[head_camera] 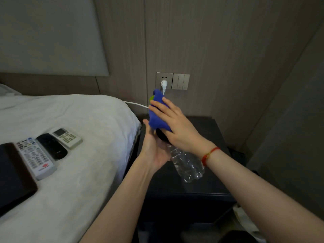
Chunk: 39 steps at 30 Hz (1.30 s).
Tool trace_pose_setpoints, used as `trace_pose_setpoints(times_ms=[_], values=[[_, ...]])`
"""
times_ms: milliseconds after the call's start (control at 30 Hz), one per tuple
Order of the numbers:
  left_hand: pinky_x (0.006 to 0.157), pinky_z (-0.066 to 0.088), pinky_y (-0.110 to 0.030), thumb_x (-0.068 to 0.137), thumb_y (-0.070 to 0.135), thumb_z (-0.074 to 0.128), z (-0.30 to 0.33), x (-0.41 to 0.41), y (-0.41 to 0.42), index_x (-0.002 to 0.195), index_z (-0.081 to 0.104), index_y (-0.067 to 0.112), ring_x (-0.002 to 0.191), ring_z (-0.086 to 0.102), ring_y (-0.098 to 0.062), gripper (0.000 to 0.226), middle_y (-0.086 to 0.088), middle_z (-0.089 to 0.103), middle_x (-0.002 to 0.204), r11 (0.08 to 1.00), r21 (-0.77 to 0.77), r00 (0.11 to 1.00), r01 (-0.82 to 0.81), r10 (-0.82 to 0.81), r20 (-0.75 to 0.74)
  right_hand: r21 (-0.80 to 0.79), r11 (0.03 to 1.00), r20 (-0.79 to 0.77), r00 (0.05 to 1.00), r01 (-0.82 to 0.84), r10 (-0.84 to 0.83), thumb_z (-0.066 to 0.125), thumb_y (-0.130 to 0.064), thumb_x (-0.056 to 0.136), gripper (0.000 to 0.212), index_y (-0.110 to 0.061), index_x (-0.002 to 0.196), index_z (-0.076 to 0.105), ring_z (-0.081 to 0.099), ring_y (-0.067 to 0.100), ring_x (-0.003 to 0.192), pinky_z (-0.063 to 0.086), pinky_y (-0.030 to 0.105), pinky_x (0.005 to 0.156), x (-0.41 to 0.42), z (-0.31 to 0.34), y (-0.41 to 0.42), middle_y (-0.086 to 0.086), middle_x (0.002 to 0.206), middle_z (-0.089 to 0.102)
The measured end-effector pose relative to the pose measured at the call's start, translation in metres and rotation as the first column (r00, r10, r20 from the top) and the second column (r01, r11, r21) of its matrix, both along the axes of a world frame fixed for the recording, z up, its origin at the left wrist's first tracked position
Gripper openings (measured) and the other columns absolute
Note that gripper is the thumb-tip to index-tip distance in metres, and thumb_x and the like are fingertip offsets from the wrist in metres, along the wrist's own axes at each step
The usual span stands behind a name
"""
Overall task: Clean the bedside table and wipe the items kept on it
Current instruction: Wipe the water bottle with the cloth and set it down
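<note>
1. Both bare forearms reach forward from the near edge, meeting above the dark bedside table (215,137), which stands to the right of the bed (78,120).
2. The left hand (155,148) is turned palm up and inward, with its fingers pointing up and away. It cups the middle of a clear plastic bottle (188,163) from the left side. The bottle hides how far the fingers wrap around it.
3. The bottle is held off the table and tilted, with its base toward the near right and its top toward the far left. A bit of green shows at the top end, beside the cloth.
4. The right hand (177,123) comes in from the right, back of the hand up, with a red string bracelet (209,154) on the wrist. Its fingers are spread and slightly bent, pressing a blue cloth (157,111) against the upper part of the bottle.
5. The cloth is wrapped over the bottle's top end. It covers the neck, and one corner sticks up toward the wall.
6. On the wall behind the hands, a white plug (164,85) sits in a socket (164,79), with a row of light switches (181,81) just to its right. A white cord (135,104) runs left along the far edge of the bed.
7. On the white bedsheet to the left lie three remotes side by side: a small white remote (67,137) farthest, a black remote (51,146) in the middle and a long white remote (36,157) nearest. A dark tablet (13,176) lies just left of them.
</note>
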<state>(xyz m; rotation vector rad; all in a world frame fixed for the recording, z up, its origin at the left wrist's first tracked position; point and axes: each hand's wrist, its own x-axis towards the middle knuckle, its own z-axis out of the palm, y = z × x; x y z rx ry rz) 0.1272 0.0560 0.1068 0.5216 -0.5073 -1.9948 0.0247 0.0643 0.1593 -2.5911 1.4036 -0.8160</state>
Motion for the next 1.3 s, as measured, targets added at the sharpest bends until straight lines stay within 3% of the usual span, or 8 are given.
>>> trace_pose_setpoints(times_ms=[200, 300, 433, 633, 767, 933, 1167, 1300], values=[[0.083, 0.053, -0.036, 0.082, 0.064, 0.050, -0.003, -0.007, -0.002, 0.114, 0.068, 0.020, 0.109, 0.065, -0.023, 0.057, -0.008, 0.069, 0.116, 0.998, -0.068, 1.000, 0.007, -0.007, 0.001, 0.318, 0.944, 0.557, 0.788, 0.087, -0.261, 0.054, -0.034, 0.089, 0.051, -0.030, 0.137, 0.037, 0.046, 0.017, 0.125, 0.035, 0.039, 0.107, 0.009, 0.005, -0.015, -0.002, 0.136, 0.050], [0.077, 0.056, -0.034, 0.085, 0.061, 0.049, -0.008, -0.007, -0.007, 0.100, 0.075, 0.022, 0.104, 0.067, -0.023, 0.049, -0.006, 0.072, 0.109, 0.998, -0.060, 0.999, -0.014, 0.016, 0.034, 0.504, 0.838, 0.424, 0.785, 0.209, -0.451, 0.050, -0.058, 0.082, 0.059, -0.027, 0.131, 0.040, 0.058, 0.026, 0.108, 0.044, 0.045, 0.097, 0.009, -0.006, -0.008, 0.004, 0.119, 0.061], [0.065, 0.058, -0.035, 0.077, 0.062, 0.055, -0.012, -0.004, -0.009, 0.078, 0.078, 0.020, 0.089, 0.070, -0.025, 0.048, -0.005, 0.075, 0.086, 0.990, 0.026, 0.989, -0.141, 0.139, 0.047, 0.362, 0.914, 0.198, 0.943, 0.183, -0.267, 0.053, -0.051, 0.084, 0.072, -0.030, 0.143, 0.018, 0.053, 0.027, 0.117, 0.043, 0.046, 0.098, 0.001, -0.027, 0.012, 0.001, 0.140, 0.044], [0.061, 0.059, -0.031, 0.085, 0.039, 0.059, -0.012, 0.014, -0.013, 0.093, 0.066, 0.013, 0.069, 0.073, -0.019, 0.028, -0.006, 0.075, 0.076, 0.983, -0.008, 0.981, -0.182, 0.182, 0.069, 0.480, 0.851, 0.120, 0.945, 0.214, -0.305, 0.062, -0.061, 0.070, 0.084, -0.035, 0.140, 0.024, 0.052, 0.018, 0.117, 0.043, 0.039, 0.099, -0.023, -0.050, 0.026, -0.006, 0.136, 0.048], [0.056, 0.057, -0.029, 0.088, 0.036, 0.056, -0.010, 0.014, -0.015, 0.094, 0.063, 0.014, 0.064, 0.072, -0.017, 0.025, -0.005, 0.074, 0.071, 0.981, -0.013, 0.975, -0.195, 0.195, 0.108, 0.762, 0.647, 0.414, 0.748, 0.027, -0.519, 0.077, -0.050, 0.060, 0.063, -0.018, 0.111, 0.059, 0.065, 0.014, 0.093, 0.054, 0.035, 0.085, -0.030, -0.058, 0.028, 0.002, 0.106, 0.068], [0.078, 0.057, -0.041, 0.088, 0.037, 0.056, -0.003, 0.006, -0.010, 0.112, 0.059, 0.007, 0.089, 0.069, -0.027, 0.039, -0.012, 0.069, 0.094, 0.964, 0.003, 0.959, -0.268, 0.266, 0.096, 0.751, 0.457, 0.586, 0.161, -0.477, -0.794, 0.076, -0.032, 0.064, 0.042, -0.002, 0.093, 0.068, 0.071, 0.022, 0.067, 0.055, 0.027, 0.054, -0.030, -0.069, 0.019, 0.013, 0.079, 0.074], [0.104, 0.042, -0.044, 0.094, 0.024, 0.050, 0.003, -0.003, -0.008, 0.141, 0.035, 0.016, 0.125, 0.051, -0.029, 0.051, -0.014, 0.052, 0.137, 0.916, -0.081, 0.913, -0.393, 0.399, 0.087, 0.814, 0.569, 0.567, -0.048, -0.118, -0.822, 0.058, -0.038, 0.086, 0.035, -0.006, 0.098, 0.060, 0.067, 0.022, 0.064, 0.051, 0.028, 0.055, -0.018, -0.075, -0.012, 0.008, 0.072, 0.070], [0.106, 0.038, -0.049, 0.092, 0.032, 0.053, 0.000, -0.005, -0.010, 0.136, 0.043, 0.011, 0.119, 0.054, -0.030, 0.050, -0.014, 0.056, 0.129, 0.940, 0.058, 0.941, -0.338, 0.335, 0.048, 0.715, 0.660, 0.634, 0.183, 0.230, -0.751, 0.044, -0.033, 0.095, 0.025, -0.014, 0.083, 0.056, 0.058, 0.019, 0.074, 0.043, 0.026, 0.058, -0.015, -0.078, -0.005, 0.003, 0.075, 0.060]])
